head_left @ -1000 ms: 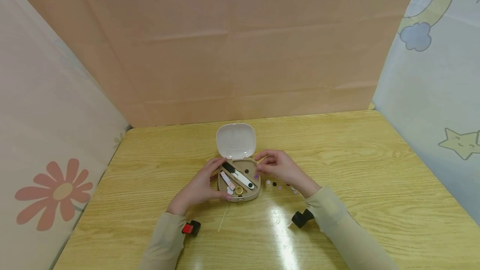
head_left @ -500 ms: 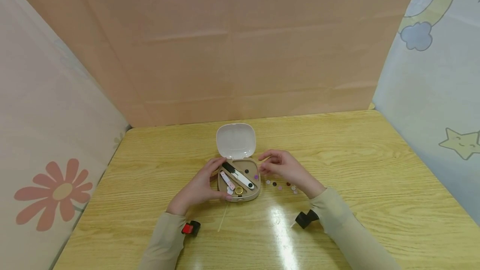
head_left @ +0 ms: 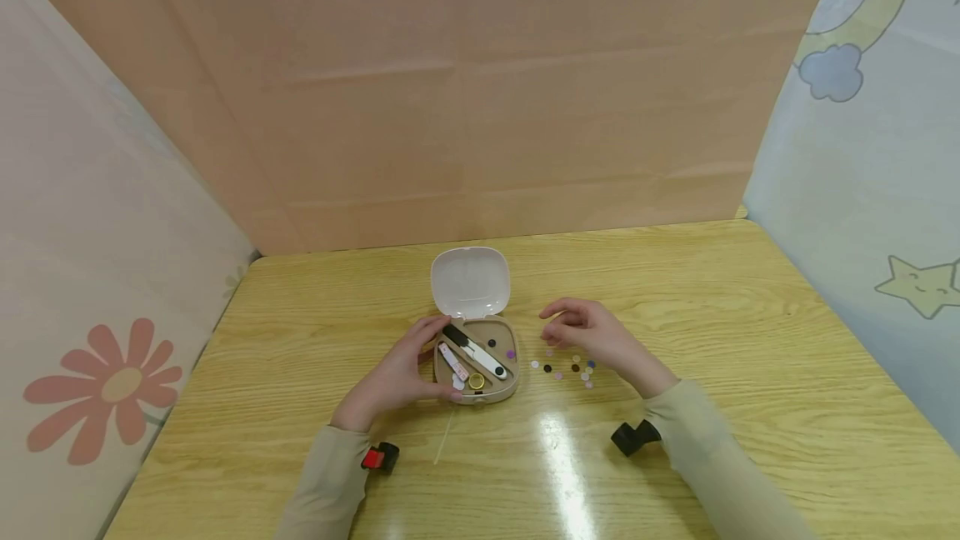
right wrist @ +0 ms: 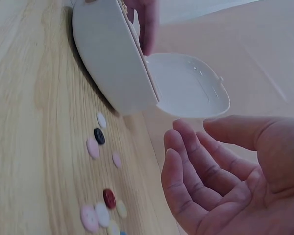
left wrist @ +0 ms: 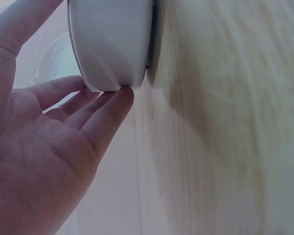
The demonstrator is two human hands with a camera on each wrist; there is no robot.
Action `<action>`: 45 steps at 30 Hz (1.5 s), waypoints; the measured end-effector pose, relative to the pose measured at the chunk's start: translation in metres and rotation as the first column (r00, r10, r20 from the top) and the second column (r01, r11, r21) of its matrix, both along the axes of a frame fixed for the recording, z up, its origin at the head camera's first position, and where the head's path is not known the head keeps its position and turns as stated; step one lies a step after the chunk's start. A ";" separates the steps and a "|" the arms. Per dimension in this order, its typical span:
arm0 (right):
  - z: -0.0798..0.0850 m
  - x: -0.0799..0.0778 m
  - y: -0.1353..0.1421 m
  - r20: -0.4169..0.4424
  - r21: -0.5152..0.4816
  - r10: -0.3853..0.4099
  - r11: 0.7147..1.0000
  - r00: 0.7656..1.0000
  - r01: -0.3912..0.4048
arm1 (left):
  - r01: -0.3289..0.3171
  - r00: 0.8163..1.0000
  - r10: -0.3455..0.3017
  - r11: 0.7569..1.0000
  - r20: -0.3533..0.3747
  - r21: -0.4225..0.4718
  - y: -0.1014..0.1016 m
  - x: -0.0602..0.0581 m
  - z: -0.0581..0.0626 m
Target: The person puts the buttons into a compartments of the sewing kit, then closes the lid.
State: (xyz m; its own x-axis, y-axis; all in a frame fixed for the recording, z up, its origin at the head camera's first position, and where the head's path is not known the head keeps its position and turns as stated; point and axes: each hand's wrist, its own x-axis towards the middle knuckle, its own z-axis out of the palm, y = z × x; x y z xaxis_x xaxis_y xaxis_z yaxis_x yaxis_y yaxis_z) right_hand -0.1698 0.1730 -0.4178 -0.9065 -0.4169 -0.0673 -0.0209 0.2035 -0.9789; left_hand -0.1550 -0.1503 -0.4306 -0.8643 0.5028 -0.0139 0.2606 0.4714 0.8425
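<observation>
A pale sewing box [head_left: 498,396] stands on the table with its lid [head_left: 471,282] raised. My left hand [head_left: 393,373] grips its left side, thumb at the front and fingers at the back corner; the left wrist view shows fingertips against the wall. Inside lie white thread snips [head_left: 486,358] with a black end, a small pink-and-white strip [head_left: 453,362], a gold ring [head_left: 477,382], a black button [head_left: 492,343] and a purple button [head_left: 511,354]. Right of the box, my right hand [head_left: 596,338] hovers over loose buttons, fingers loosely bent, palm bare in the right wrist view.
Several buttons in white, black, pink, a dark red button [right wrist: 109,199] and other colours are scattered right of the box. A thin pale strand [head_left: 444,438] lies in front of it. Fabric walls [head_left: 465,107] enclose the wooden table [head_left: 300,298] at the back and sides.
My right hand has drawn away from the box to the right, leaving the purple button in its right compartment. More loose buttons show now. The left hand keeps its grip.
</observation>
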 end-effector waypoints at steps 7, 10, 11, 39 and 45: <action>0.001 0.003 0.016 0.008 0.024 -0.022 0.999 1.000 0.022 | 0.003 1.000 -0.003 1.000 -0.002 0.005 0.000 0.000 0.000; 0.001 0.005 0.023 0.018 0.029 -0.032 0.999 0.999 0.031 | 0.004 1.000 -0.004 1.000 -0.001 0.013 -0.001 0.000 0.000; 0.001 0.005 0.025 0.019 0.033 -0.033 0.999 0.999 0.033 | 0.007 1.000 -0.007 1.000 -0.004 0.020 -0.001 0.000 -0.001; -0.019 0.010 0.059 -0.004 0.146 -0.015 0.989 1.000 0.015 | 0.018 1.000 -0.018 1.000 -0.026 -0.001 -0.001 -0.001 -0.003; -0.020 0.010 0.060 -0.004 0.147 0.010 0.989 1.000 -0.009 | 0.015 0.999 -0.015 1.000 -0.033 -0.010 -0.001 -0.002 -0.004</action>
